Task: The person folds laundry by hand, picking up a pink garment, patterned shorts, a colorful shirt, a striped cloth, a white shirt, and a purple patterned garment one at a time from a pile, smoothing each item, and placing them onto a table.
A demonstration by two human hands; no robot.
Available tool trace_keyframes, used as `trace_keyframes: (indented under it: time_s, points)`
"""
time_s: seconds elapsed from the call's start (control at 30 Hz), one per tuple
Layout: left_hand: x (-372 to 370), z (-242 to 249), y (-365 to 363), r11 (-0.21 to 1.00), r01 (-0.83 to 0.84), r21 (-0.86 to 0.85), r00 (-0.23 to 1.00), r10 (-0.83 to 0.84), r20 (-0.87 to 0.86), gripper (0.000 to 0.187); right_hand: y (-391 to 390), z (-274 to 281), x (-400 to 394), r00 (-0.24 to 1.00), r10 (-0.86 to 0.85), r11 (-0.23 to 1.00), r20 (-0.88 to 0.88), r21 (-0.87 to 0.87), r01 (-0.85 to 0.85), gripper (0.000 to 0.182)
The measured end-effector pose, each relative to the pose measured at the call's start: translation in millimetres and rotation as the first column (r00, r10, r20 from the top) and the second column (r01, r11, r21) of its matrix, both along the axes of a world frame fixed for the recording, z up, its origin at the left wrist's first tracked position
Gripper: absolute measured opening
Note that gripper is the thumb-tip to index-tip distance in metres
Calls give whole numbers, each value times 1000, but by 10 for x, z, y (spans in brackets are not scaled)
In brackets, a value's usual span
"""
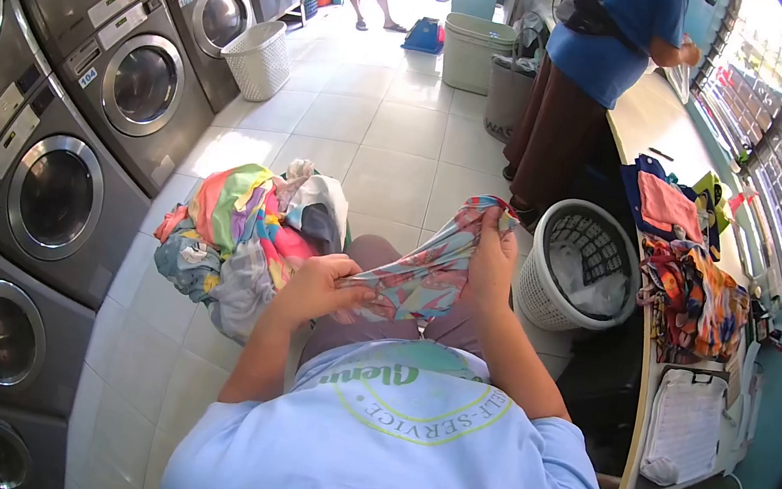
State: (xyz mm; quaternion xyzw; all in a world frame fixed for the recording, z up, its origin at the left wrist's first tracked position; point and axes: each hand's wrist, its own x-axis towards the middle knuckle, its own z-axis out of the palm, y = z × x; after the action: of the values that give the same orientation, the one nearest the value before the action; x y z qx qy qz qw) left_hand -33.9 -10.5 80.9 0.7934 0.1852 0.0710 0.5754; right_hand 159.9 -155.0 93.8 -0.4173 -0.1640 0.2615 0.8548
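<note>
A thin patterned garment (417, 284) in red, light blue and white is stretched between my hands above my lap. My left hand (329, 288) pinches its lower left edge. Higher up on the other side, my right hand (492, 260) grips the garment near its top corner, thumb upward. The fabric slopes up from left to right, with creases running between the two grips. Beside my left hand, a big heap of mixed laundry (251, 234) rises from the floor. To the right of my right hand stands a white perforated basket (549, 304) with pale plastic bags inside.
Stacked dryers (55, 194) line the left wall. On the right, a long table (667, 124) carries folded clothes (666, 200), a colourful cloth pile (696, 300) and a clipboard (684, 425). A person in a blue shirt (604, 34) stands there. Another white basket (257, 60) is near the dryers.
</note>
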Motion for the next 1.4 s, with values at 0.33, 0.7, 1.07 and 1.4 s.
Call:
trace_keyframes:
  time_s: [0.33,0.7,1.07,1.4]
  points:
    - [217,-308,-37,861,-161,-482,885,343,316,20,14,-319,-94,399,178,913,899,-303,274,53]
    - [288,-258,-253,814,25,-580,914,216,344,56,116,-433,-387,572,333,901,750,-432,42,27]
    - [138,-20,-90,921,322,217,867,-379,324,102,98,-394,-448,841,282,877,462,-479,-31,14]
    - [298,-222,-67,655,-423,626,906,312,285,21,-17,-220,-409,415,334,793,847,-490,362,14]
